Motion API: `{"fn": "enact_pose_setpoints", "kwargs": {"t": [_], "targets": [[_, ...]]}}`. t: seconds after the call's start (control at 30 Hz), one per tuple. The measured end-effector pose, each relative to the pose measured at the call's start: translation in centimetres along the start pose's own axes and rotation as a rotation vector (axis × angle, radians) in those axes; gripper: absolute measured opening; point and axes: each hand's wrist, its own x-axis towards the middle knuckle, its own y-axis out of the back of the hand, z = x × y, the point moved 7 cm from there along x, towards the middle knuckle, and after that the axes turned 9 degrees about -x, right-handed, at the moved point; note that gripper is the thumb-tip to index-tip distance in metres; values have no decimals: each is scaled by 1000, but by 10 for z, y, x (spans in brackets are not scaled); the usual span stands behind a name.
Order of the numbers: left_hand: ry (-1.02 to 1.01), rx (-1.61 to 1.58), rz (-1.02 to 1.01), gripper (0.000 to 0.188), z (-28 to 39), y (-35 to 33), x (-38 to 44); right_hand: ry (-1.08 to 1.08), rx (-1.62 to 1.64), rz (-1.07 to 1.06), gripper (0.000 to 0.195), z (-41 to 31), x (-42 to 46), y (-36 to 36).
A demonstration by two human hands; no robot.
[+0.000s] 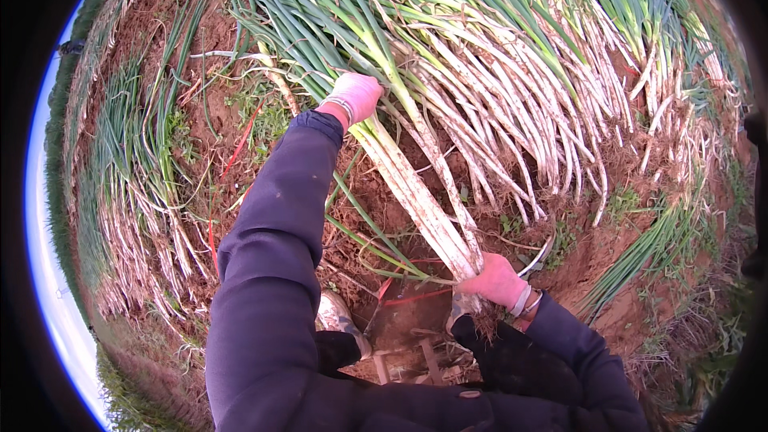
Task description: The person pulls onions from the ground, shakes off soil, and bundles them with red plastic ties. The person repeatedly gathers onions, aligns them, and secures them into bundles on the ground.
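A bundle of long green onions [414, 198] slants across the ground in front of me, leaves up and away, roots towards my body. My left hand [357, 97], in a pink glove, closes around it where the white stalks turn green. Lower down, my right hand [495, 282], also gloved in pink, grips the white ends just above the muddy roots [485, 318]. One stalk [429, 138] lies along the right side of the bundle and reaches the right hand. Beyond my hands a broad row of pulled green onions [510, 84] rests on the soil.
More green onions [150, 222] lie in a row at left, and a small green heap [636, 258] is at right. Red ribbons [241, 139] trail over the brown soil [210, 90]. Between my shoes [339, 318] are wooden pieces [431, 360].
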Motion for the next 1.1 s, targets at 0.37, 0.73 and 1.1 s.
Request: {"fn": "enact_pose_setpoints", "kwargs": {"t": [0.37, 0.73, 1.1], "targets": [[-513, 113, -478, 13, 126, -3, -168, -33, 50, 19, 49, 9, 5, 9], [339, -214, 323, 63, -16, 71, -40, 48, -68, -10, 55, -3, 2, -2], [266, 77, 475, 45, 29, 33, -9, 83, 44, -74, 54, -14, -8, -5]]}}
